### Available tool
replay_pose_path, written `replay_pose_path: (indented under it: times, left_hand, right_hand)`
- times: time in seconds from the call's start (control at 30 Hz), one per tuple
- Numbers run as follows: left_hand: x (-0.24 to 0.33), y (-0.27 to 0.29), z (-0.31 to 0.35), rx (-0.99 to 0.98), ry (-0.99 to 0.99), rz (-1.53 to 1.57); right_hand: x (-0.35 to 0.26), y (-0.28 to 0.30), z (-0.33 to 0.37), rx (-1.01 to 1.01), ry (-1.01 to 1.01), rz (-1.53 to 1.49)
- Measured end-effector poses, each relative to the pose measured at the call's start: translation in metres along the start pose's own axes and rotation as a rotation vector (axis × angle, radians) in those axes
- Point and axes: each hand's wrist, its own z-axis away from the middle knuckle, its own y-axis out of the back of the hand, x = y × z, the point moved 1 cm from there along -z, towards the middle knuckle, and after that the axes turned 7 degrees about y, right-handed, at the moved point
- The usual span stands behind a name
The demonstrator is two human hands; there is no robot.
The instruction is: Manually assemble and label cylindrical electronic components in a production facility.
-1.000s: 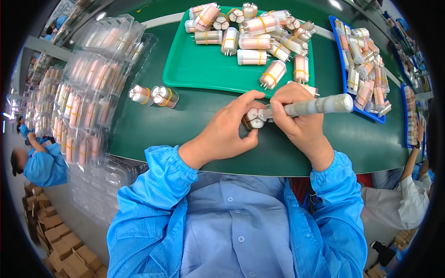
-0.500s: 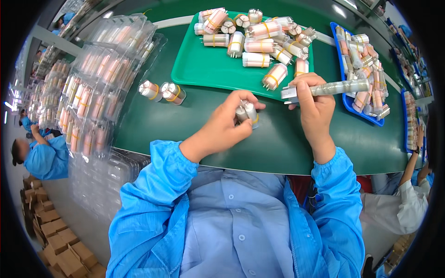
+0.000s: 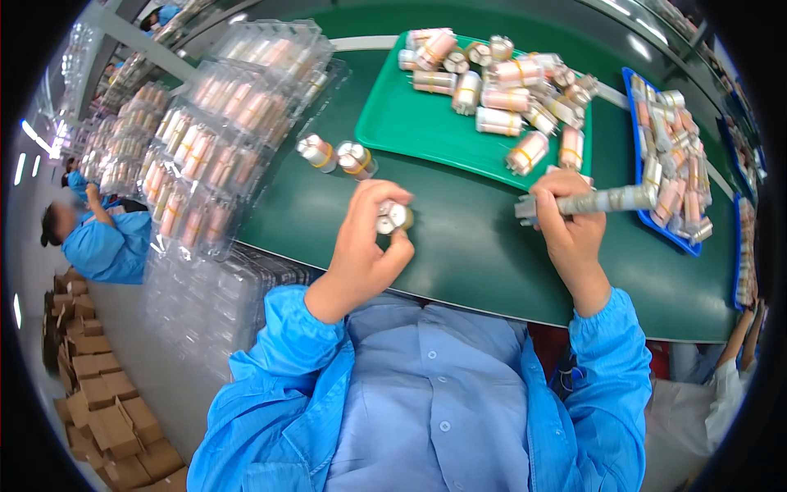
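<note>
My left hand [image 3: 361, 246] is curled round a small bundle of white-ended cylinders [image 3: 395, 216], its round ends facing up above the table. Beyond that hand, two similar bundles stand side by side, a left one [image 3: 316, 153] and a right one [image 3: 357, 160], each with a yellow rubber band. Further right, my right hand [image 3: 571, 234] grips a stick-like tool [image 3: 619, 199] with a grey-taped handle and a flat metallic end pointing left. The tool lies roughly level near the tray's front corner, and its exact kind is unclear.
A green tray [image 3: 393, 123] holds several pinkish banded bundles. A blue tray [image 3: 679, 239] with more stands at the right. Clear plastic trays [image 3: 246, 107] of bundles are stacked at the left. Cardboard boxes [image 3: 115, 426] lie on the floor; a co-worker [image 3: 106, 246] is at far left.
My left hand has moved left with the bundle, closer to the two standing ones. My right hand still holds the tool. The whole view has shifted, with the scene sliding right.
</note>
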Motion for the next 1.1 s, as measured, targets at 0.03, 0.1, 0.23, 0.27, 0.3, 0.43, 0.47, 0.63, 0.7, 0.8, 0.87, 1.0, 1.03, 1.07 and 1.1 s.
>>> replay_pose_path:
  times: [0.03, 0.1, 0.23, 0.27, 0.3, 0.43, 0.47, 0.63, 0.7, 0.8, 0.87, 1.0, 1.03, 1.07, 1.1]
  left_hand:
    - [-0.003, 0.006, 0.005, 0.136, -0.032, -0.195]
    - [-0.018, 0.016, 0.008, 0.276, 0.13, -0.001]
    - [-0.04, 0.019, -0.008, 0.509, 0.245, -0.029]
    - [-0.048, 0.02, -0.011, 0.513, 0.202, -0.208]
    - [-0.047, 0.02, -0.017, 0.54, 0.111, -0.299]
    - [-0.048, 0.022, -0.024, 0.513, 0.044, -0.397]
    - [-0.052, 0.024, -0.024, 0.508, 0.035, -0.414]
    - [-0.04, 0.026, -0.018, 0.456, 0.142, -0.156]
    - [-0.018, 0.044, -0.015, 0.424, 0.169, -0.028]
    - [0.034, 0.111, -0.038, 0.499, 0.036, -0.309]
    - [0.037, 0.171, -0.066, 0.508, 0.065, -0.413]
    - [0.029, 0.244, -0.133, 0.192, 0.283, -0.799]
    - [0.018, 0.249, -0.146, 0.093, 0.328, -0.86]
    - [0.01, 0.254, -0.157, -0.007, 0.373, -0.921]
    - [0.006, 0.254, -0.166, -0.042, 0.38, -0.914]
  right_hand:
    - [-0.002, 0.0, -0.002, -0.017, 0.043, 0.022]
    - [-0.008, -0.002, -0.005, -0.046, 0.074, 0.055]
    - [-0.006, -0.006, -0.003, -0.075, 0.071, 0.087]
    - [-0.006, -0.005, -0.002, -0.082, 0.06, 0.1]
    - [-0.005, -0.004, -0.001, -0.09, 0.049, 0.107]
    - [-0.002, -0.004, -0.004, -0.092, 0.046, 0.129]
    - [-0.001, -0.004, -0.004, -0.104, 0.054, 0.139]
    - [0.004, -0.002, 0.004, -0.149, 0.038, 0.162]
    - [0.005, -0.002, 0.008, -0.133, -0.016, 0.148]
    - [0.002, -0.001, 0.01, -0.141, -0.026, 0.145]
    - [-0.001, -0.002, 0.009, -0.156, -0.019, 0.134]
    - [-0.007, -0.006, 0.005, -0.183, 0.011, 0.129]
    - [-0.007, -0.006, 0.005, -0.187, 0.012, 0.133]
    - [-0.007, -0.006, 0.005, -0.178, 0.016, 0.133]
    - [-0.005, -0.005, 0.005, -0.171, 0.017, 0.134]
